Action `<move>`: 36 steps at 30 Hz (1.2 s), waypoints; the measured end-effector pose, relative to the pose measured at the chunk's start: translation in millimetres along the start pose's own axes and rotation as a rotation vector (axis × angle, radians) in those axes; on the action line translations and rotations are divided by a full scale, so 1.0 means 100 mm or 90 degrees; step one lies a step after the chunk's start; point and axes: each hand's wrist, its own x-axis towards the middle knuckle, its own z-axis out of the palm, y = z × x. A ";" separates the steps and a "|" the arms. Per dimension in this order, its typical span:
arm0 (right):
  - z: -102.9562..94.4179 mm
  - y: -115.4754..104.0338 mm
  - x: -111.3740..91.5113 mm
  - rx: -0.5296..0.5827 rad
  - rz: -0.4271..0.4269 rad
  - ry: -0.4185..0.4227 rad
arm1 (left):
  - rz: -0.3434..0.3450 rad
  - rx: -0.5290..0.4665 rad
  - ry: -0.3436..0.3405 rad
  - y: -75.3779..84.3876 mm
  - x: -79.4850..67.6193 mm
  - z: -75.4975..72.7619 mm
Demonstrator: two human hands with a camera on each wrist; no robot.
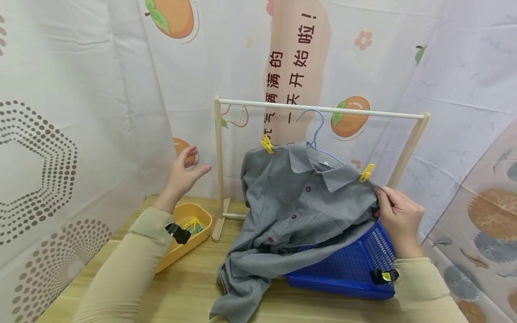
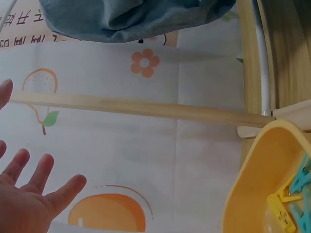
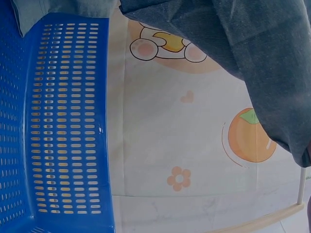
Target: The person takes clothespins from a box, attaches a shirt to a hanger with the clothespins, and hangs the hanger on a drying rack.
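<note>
A grey button-up shirt (image 1: 278, 193) is on a blue wire hanger (image 1: 319, 130), whose hook is at the white rail of a small wooden rack (image 1: 258, 104). One yellow clothespin (image 1: 266, 144) sits on one shoulder, and a second yellow clothespin (image 1: 366, 173) on the other. My right hand (image 1: 400, 215) pinches the shirt near the shoulder on the right. In the head view my left hand (image 1: 183, 175) is raised left of the rack post, fingers spread and holding nothing. The left wrist view shows its fingers (image 2: 36, 177) apart from the shirt.
A yellow-orange bin (image 1: 202, 213) with several yellow and teal clothespins (image 2: 286, 208) stands left of the rack. Behind and under the shirt is a blue perforated basket (image 1: 343, 287). The wooden table (image 1: 190, 291) carries everything, with patterned curtains (image 1: 121, 54) around it.
</note>
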 end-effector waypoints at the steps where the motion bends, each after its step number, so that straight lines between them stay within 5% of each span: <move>1: 0.00 0.01 0.00 0.000 -0.001 -0.002 | -0.003 -0.005 0.002 -0.02 0.01 0.02; 16: 0.01 0.04 0.00 -0.018 -0.017 -0.010 | -0.054 -0.066 0.003 -0.17 0.07 0.32; 36: 0.06 0.05 0.00 -0.017 -0.037 -0.009 | -0.066 -0.106 0.031 -0.35 0.19 0.62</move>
